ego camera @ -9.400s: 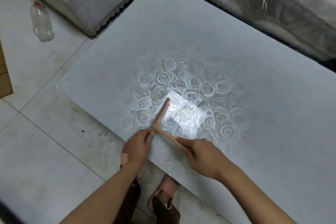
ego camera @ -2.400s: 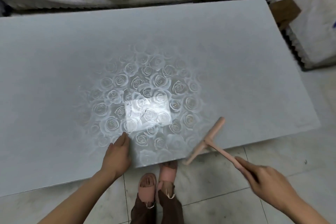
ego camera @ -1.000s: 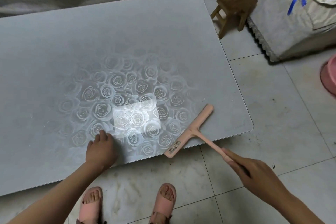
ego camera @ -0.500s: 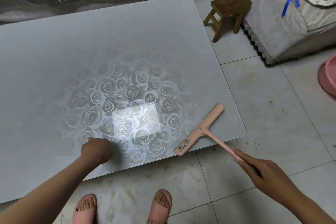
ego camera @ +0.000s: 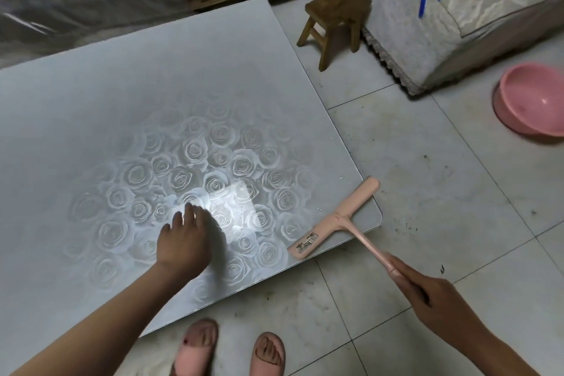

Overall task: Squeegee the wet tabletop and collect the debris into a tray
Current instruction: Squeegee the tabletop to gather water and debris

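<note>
the right hand [ego camera: 433,293] has its fingers curled round the end of the squeegee [ego camera: 335,218] handle, and it hangs over the floor [ego camera: 427,162] off the near right corner of the tabletop [ego camera: 122,101]. up and left of this grip the handle crosses the table edge to the pink blade, which lies slantwise on that corner, one end at the near edge and the other by the right edge. a few pale specks [ego camera: 319,209] sit just past the blade. well left of the grip the left hand [ego camera: 183,238] lies on the rose pattern with fingers spread and holds nothing. far past the grip stands a stool [ego camera: 335,18]; to its right sits a pink basin [ego camera: 531,98].
</note>
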